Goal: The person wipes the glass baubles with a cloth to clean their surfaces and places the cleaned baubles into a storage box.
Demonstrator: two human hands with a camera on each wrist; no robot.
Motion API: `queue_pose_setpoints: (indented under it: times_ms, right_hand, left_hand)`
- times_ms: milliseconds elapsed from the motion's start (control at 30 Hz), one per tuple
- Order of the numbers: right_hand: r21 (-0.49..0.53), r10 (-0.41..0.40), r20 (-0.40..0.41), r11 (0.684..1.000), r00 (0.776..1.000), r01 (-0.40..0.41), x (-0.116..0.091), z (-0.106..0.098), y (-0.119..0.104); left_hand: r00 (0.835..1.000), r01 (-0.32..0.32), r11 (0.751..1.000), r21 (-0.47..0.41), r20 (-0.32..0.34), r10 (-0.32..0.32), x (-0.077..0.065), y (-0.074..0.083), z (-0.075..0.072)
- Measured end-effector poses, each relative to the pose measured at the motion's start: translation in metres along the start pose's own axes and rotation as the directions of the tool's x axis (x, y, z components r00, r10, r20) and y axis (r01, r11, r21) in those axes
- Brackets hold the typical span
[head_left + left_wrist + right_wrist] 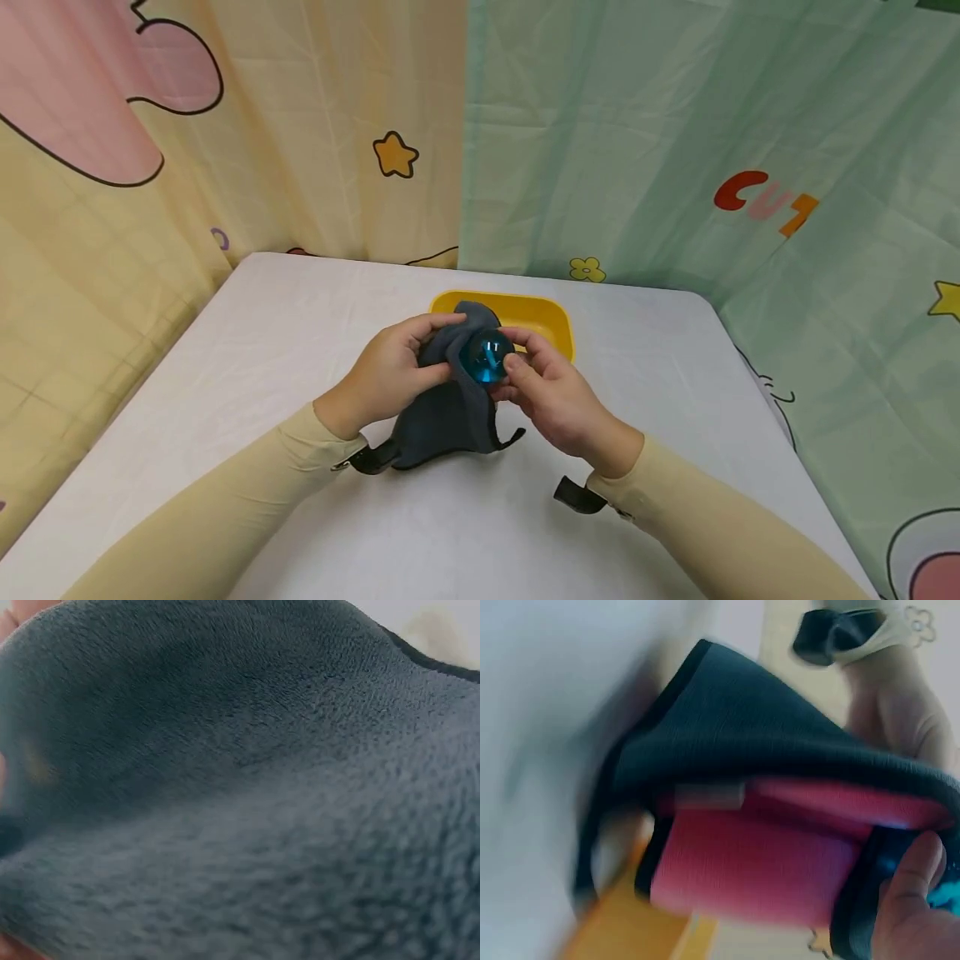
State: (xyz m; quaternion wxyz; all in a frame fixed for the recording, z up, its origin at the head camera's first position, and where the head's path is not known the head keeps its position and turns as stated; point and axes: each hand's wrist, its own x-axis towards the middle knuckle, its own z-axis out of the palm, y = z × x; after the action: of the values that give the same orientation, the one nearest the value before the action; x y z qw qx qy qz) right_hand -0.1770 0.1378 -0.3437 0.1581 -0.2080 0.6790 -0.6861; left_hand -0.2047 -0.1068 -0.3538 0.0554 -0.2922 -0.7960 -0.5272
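Note:
A clear blue glass-like ball (489,357) is gripped by my right hand (551,387), thumb in front. Its left side rests against a grey-blue fleecy cloth (438,425) with dark edging. My left hand (390,367) pinches the upper part of this cloth between thumb and fingers, and the rest hangs below. In the right wrist view the cloth (727,705) shows a pink underside (757,862), with my left hand (900,712) at the upper right and the ball (946,896) partly cut off. Fleece (240,772) fills most of the left wrist view.
Behind the hands, a yellow tray (540,312) stands on the white table (345,292), partly hidden by the cloth. Black straps (577,496) hang at both wrists. Printed curtains (600,150) border the table's back and sides.

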Motion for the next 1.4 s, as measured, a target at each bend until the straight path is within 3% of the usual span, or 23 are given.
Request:
queue_pose_setpoints:
  times_ms: [133,233,300,367,467,500,567,633,700,733,800,867,933,1000,1067,1133,1200,1400]
  right_hand:
    - [-0.063,-0.088,0.036,0.994,0.995,0.09,-0.0003,-0.002,0.0002]
    - [-0.105,-0.136,0.04,0.985,0.99,0.139,0.0001,-0.0026,-0.0022]
    - [-0.191,-0.168,0.024,0.967,0.986,0.169,0.0002,-0.0021,-0.0028]
    - [-0.302,-0.213,0.018,0.93,0.977,0.209,-0.0001,-0.0016,-0.0027]
    - [-0.516,-0.302,0.013,0.815,0.953,0.265,-0.0005,-0.002,0.0002]
    - [-0.541,-0.313,0.009,0.797,0.95,0.268,-0.0004,-0.0021,0.0007]
    - [-0.513,-0.273,-0.02,0.829,0.962,0.225,-0.0002,-0.0018,-0.0005]
    - [-0.351,-0.171,-0.054,0.926,0.984,0.142,-0.0001,-0.0007,-0.0033]
    - [-0.158,-0.065,-0.084,0.986,0.994,0.051,0.0008,0.001,-0.0055]
    - [-0.111,-0.032,-0.101,0.994,0.994,0.021,0.001,0.0019,-0.0067]
    - [-0.152,-0.045,-0.107,0.988,0.993,0.028,0.0006,0.0027,-0.0068]
    - [-0.327,-0.121,-0.092,0.941,0.988,0.085,-0.0006,0.0027,-0.0059]
    - [-0.488,-0.194,-0.058,0.861,0.979,0.141,-0.0027,0.0021,-0.0054]
    - [-0.583,-0.233,-0.012,0.792,0.972,0.183,-0.004,0.0014,-0.0052]
    - [-0.617,-0.23,-0.002,0.766,0.973,0.18,-0.0042,0.0009,-0.0057]
    - [-0.623,-0.215,-0.021,0.767,0.976,0.155,-0.0036,0.001,-0.0061]
    - [-0.601,-0.206,-0.053,0.788,0.977,0.133,-0.003,0.0012,-0.0061]
    - [-0.376,-0.097,-0.124,0.926,0.987,0.044,-0.0005,0.0028,-0.0061]
  left_hand:
    - [0.998,0.056,0.996,0.068,-0.038,-0.054,0.0003,0.0019,0.0001]
    - [0.996,0.09,0.994,0.055,-0.032,-0.089,0.0007,0.0029,0.0002]
    - [0.994,0.105,0.994,0.024,-0.02,-0.104,0.0011,0.0025,-0.0003]
    - [0.994,0.107,0.994,0.005,-0.015,-0.107,0.0016,0.0015,-0.0011]
    - [0.994,0.106,0.994,-0.015,-0.02,-0.106,0.0016,0.0013,-0.0011]
    - [0.995,0.098,0.995,-0.012,-0.022,-0.098,0.0015,0.0013,-0.0006]
    - [0.997,0.073,0.997,-0.01,-0.018,-0.073,0.0014,0.0018,0.001]
    - [0.999,0.046,0.999,-0.003,-0.004,-0.046,0.0017,0.002,0.0024]
    - [1.0,0.016,1.0,0.001,0.01,-0.016,0.0021,0.0022,0.0032]
    - [1.0,0.003,1.0,0.007,0.012,-0.003,0.0022,0.0025,0.0033]
    - [1.0,-0.01,1.0,0.025,0.009,0.009,0.0019,0.0019,0.0031]
    - [1.0,-0.016,0.999,0.039,0.005,0.016,0.0011,0.0009,0.0026]
    - [1.0,-0.03,0.998,0.059,0.009,0.029,0.0005,-0.0007,0.0023]
    - [0.998,-0.053,0.996,0.077,0.02,0.052,0.0,-0.0021,0.0025]
    - [0.996,-0.086,0.991,0.099,0.038,0.082,-0.0007,-0.003,0.0027]
    - [0.993,-0.113,0.987,0.112,0.048,0.108,-0.001,-0.0031,0.0032]
    - [0.99,-0.136,0.982,0.129,0.053,0.13,-0.001,-0.0022,0.0035]
    - [0.989,-0.147,0.977,0.153,0.043,0.142,-0.0011,0.0023,0.0035]
